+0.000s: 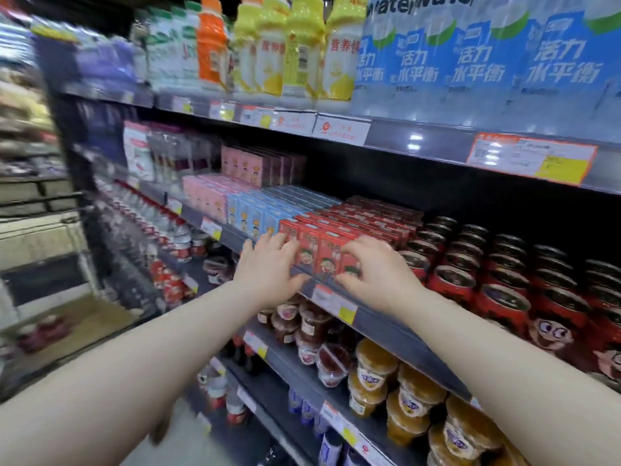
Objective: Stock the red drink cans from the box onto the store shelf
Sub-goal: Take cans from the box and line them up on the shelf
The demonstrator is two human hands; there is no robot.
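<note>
- "Water" on the clear bottles (391,11) high above the fingers (274,240).
- "活力水平衡" on their blue labels (420,65).
- "营养快" on a yellow bottle (339,62), above the fingers.

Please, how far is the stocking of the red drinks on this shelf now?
Done: the red cans already stand in full rows on the right of the shelf. In hand: the left hand and right hand both touch the front red cartons; gripping or only pushing is unclear, and neither carries a can. Left: unknown, because no supply box is in view.
</note>
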